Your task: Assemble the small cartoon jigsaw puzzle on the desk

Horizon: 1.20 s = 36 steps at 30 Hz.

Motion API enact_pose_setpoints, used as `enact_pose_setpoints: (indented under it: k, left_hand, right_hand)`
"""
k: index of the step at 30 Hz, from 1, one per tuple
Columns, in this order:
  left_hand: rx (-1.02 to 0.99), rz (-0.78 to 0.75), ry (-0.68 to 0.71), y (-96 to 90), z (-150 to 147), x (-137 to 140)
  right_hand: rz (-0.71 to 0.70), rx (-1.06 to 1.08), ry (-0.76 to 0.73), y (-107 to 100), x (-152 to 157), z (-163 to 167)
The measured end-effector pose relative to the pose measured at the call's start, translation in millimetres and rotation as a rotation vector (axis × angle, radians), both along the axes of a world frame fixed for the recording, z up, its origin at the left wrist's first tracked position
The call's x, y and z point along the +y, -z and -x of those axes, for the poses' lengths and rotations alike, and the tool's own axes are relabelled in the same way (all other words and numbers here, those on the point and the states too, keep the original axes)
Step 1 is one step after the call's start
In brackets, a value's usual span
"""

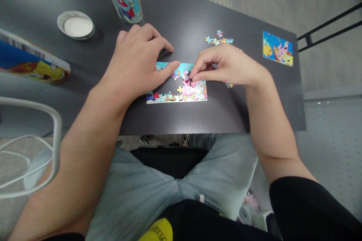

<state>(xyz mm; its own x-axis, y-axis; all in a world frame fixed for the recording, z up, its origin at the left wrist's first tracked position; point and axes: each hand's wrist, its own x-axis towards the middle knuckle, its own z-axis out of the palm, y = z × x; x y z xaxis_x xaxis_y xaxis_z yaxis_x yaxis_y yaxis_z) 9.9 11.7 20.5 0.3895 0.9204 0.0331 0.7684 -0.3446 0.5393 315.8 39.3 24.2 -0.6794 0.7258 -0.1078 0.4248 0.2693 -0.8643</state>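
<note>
A partly joined jigsaw puzzle (195, 91) lies near the front edge of the dark table, with a gap in its left middle. My left hand (141, 58) rests over its upper left part, fingers spread and the thumb on the puzzle. Thumb and fingertips of my right hand (216, 66) are pinched together at the puzzle's right half, beside the pink figure. They close on what looks like a small puzzle piece, mostly hidden by the fingers. Loose puzzle pieces (219, 40) lie just beyond my right hand, and another piece (229, 86) sits below it.
A picture card (278, 49) lies at the table's right end. At the back left stand a printed cylindrical container (128, 2) and a round metal lid (75, 25). A blue and yellow printed can (34, 60) and a white curved frame (55, 139) are at the left.
</note>
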Motion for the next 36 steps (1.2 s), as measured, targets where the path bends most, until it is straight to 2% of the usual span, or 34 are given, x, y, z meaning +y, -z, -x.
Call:
enact_pose_setpoints:
  k: [3,8,14,21,23,28,33,36]
  left_hand:
    - [0.001,-0.006,-0.003,0.8,1,0]
    - [0.031,-0.020,0.011,2.6,2,1]
    - [0.016,-0.019,0.012,1.4,1,0]
    - [0.025,-0.004,0.007,2.1,0,1]
    - [0.027,-0.004,0.011,2.1,1,1]
    - [-0.012,0.028,0.012,-1.3,1,-1]
    - [-0.082,0.023,0.031,3.5,5,2]
    - [-0.057,-0.022,0.056,9.8,8,5]
  right_hand:
    - [-0.031,-0.025,-0.019,1,0,1]
    - [-0.005,-0.043,0.008,-1,-2,3]
    - [-0.120,-0.065,0.065,-2,1,3]
    - [-0.125,-0.103,-0.007,0,2,3]
    - [-0.158,-0.091,0.059,-5,3,-1]
    - [-0.357,0.001,0.381,-7,20,-31]
    - [-0.584,-0.163,0.581,5,48,-81]
    - [-0.579,-0.290,0.592,8,54,-101]
